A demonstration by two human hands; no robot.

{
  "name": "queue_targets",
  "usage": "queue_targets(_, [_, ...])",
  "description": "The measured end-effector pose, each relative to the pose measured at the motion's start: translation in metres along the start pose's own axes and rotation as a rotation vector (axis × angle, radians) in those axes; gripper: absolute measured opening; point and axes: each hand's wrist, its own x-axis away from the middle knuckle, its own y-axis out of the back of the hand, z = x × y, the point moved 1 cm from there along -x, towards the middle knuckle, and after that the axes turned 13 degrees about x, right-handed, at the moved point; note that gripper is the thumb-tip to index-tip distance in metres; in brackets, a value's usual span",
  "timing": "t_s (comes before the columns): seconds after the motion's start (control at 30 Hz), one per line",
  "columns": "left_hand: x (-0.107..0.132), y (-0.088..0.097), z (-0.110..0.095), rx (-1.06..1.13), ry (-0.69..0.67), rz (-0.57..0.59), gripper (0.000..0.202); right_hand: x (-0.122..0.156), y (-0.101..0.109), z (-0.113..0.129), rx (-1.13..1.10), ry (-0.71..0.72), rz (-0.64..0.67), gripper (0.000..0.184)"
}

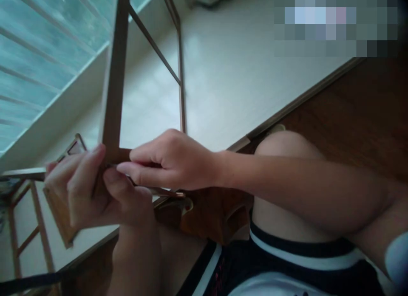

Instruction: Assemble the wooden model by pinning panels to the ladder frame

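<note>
Fingers (81, 175) on wooden bar (115, 75), lengthwise toward view's top

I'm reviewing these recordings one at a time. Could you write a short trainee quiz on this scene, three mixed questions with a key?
1. True or false: the left hand is curled around part of the wooden frame.
2. Fill in: the dark shorts have ____ stripes.
3. Where is the right hand? A: on the shorts; B: against the window; C: at the frame, close to the left hand.

Key: 1. True. 2. White. 3. C.
</note>
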Motion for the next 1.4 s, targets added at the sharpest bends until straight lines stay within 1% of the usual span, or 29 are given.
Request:
queue_targets(0.03, [0.001,-0.003,-0.001,0.034,-0.135,-0.137,0.04,0.001,-0.004,-0.002,-0.122,-0.055,0.042,0.044])
queue_targets(0.1, [0.005,-0.009,-0.001,0.05,-0.197,-0.213,0.034,0.003,-0.012,-0.005,-0.393,-0.19,0.095,0.045])
queue_targets(0.17, [0.006,-0.01,0.0,0.048,-0.197,-0.234,0.032,0.005,-0.019,-0.005,-0.651,-0.308,0.147,0.047])
queue_targets(0.23, [0.007,-0.008,0.002,0.052,-0.214,-0.254,0.029,0.005,-0.024,-0.005,-0.831,-0.377,0.187,0.048])
queue_targets(0.37, [0.006,-0.003,0.004,0.065,-0.229,-0.242,0.029,0.004,-0.03,-0.003,-1.1,-0.452,0.242,0.05])
queue_targets(0.43, [0.007,-0.001,0.004,0.064,-0.205,-0.218,0.033,0.004,-0.032,-0.002,-1.175,-0.492,0.264,0.051])
queue_targets(0.47, [0.007,-0.001,0.005,0.062,-0.193,-0.21,0.035,0.005,-0.032,-0.001,-1.163,-0.501,0.262,0.051])
queue_targets(0.53, [0.007,-0.001,0.005,0.061,-0.178,-0.211,0.037,0.007,-0.031,-0.001,-1.033,-0.497,0.23,0.05])
queue_targets(0.6, [0.007,-0.001,0.005,0.065,-0.19,-0.231,0.037,0.009,-0.028,-0.001,-0.81,-0.473,0.186,0.048])
queue_targets(0.67, [0.007,-0.001,0.004,0.065,-0.201,-0.227,0.036,0.01,-0.022,-0.003,-0.542,-0.422,0.141,0.047])
queue_targets(0.73, [0.007,0.0,0.002,0.063,-0.194,-0.208,0.035,0.008,-0.016,-0.005,-0.228,-0.294,0.089,0.045])
queue_targets(0.83, [0.006,0.0,-0.001,0.059,-0.185,-0.191,0.033,0.004,-0.008,-0.006,0.265,0.039,0.007,0.04])
queue_targets(0.9, [0.004,0.001,-0.003,0.046,-0.189,-0.194,0.031,0.002,-0.005,-0.007,0.484,0.201,-0.021,0.036])
queue_targets(0.97, [0.003,0.001,-0.004,0.025,-0.184,-0.188,0.031,-0.001,-0.001,-0.006,0.587,0.243,-0.009,0.034])
queue_targets(1.03, [0.002,0.001,-0.004,0.013,-0.176,-0.183,0.03,-0.003,0.003,-0.004,0.593,0.21,0.028,0.038])
queue_targets(1.1, [0.002,0.002,-0.005,0.016,-0.189,-0.184,0.032,-0.005,0.005,-0.001,0.507,0.139,0.091,0.042])
queue_targets(1.17, [0.002,0.002,-0.005,0.015,-0.197,-0.181,0.033,-0.005,0.004,0.002,0.341,0.034,0.159,0.045])
queue_targets(1.23, [0.003,0.003,-0.006,0.003,-0.196,-0.158,0.036,-0.003,0.0,0.003,0.125,-0.095,0.207,0.047])
queue_targets(1.33, [0.0,0.008,-0.008,-0.053,-0.17,-0.074,0.04,0.001,-0.009,0.004,-0.166,-0.257,0.217,0.052])
queue_targets(1.4, [-0.006,0.015,-0.008,-0.099,-0.195,0.013,0.044,0.004,-0.013,0.002,-0.251,-0.308,0.191,0.052])
